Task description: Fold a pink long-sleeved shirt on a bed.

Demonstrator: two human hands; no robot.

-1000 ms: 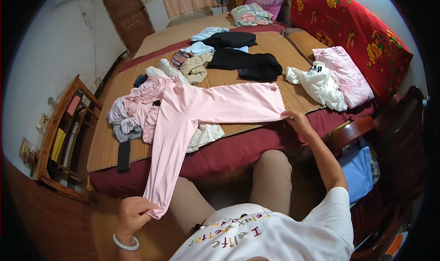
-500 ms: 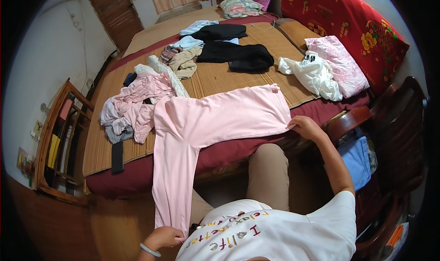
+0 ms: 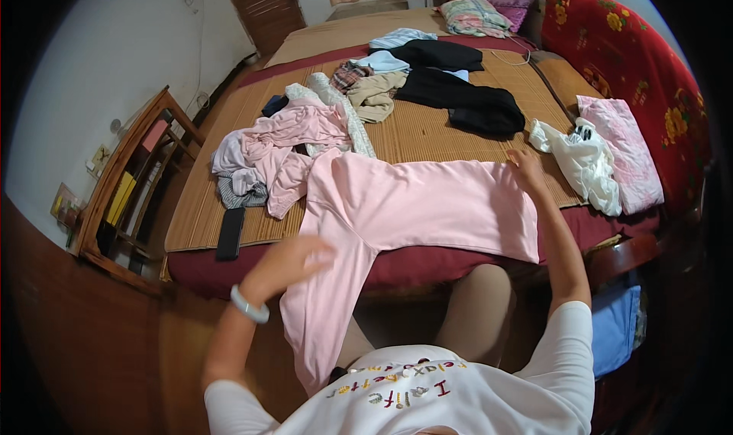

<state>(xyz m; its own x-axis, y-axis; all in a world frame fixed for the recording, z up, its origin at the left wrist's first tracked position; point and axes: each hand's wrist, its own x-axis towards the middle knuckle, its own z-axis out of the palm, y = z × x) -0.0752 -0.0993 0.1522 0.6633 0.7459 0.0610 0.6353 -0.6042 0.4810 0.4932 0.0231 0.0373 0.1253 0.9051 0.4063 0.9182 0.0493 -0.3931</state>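
Observation:
A pink long-sleeved top [image 3: 435, 206] lies sideways across the near edge of the bed, its hem toward the right. One sleeve [image 3: 328, 313] hangs off the edge toward my lap. My left hand [image 3: 294, 263] is raised over this sleeve, fingers apart and slightly blurred, with nothing in it. At the far corner of the hem is my right hand [image 3: 525, 169], its fingers loosely spread by the fabric; whether they touch it is hard to see.
Left of the top lies a heap of pink and grey clothes [image 3: 282, 137], with a dark phone-like slab [image 3: 230, 234] nearer me. Black garments [image 3: 473, 103] lie farther back. A white garment [image 3: 584, 164] and pink pillow [image 3: 622, 149] are at right. A wooden rack [image 3: 126, 198] stands left.
My left hand has let go of the sleeve's end and risen toward the bed edge. My right hand has left the near hem corner for the far one. The view has shifted left.

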